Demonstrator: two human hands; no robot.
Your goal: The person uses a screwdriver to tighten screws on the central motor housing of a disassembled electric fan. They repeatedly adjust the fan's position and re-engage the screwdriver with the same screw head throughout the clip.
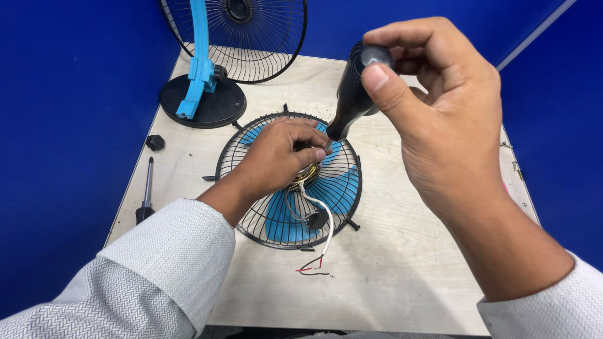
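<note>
Head view caught the right hand (440,119) clamped on a black screwdriver (352,94), tip down at the motor (306,176) in the fan grille (251,220), which lay flat mid-worktop (402,263). Left hand (282,154) closed over that motor, steadying it. A screw was being worked, it seemed; next called for keeping the tip seated and straight. No packages, labels or signs showed; a spare screwdriver (146,198) lay at the left edge.

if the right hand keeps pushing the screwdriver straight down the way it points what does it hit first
Most likely the fan motor at the hub of the wire guard, just beside the left hand fingertips. The right hand aims the screwdriver there; depth is hard to judge.
</note>
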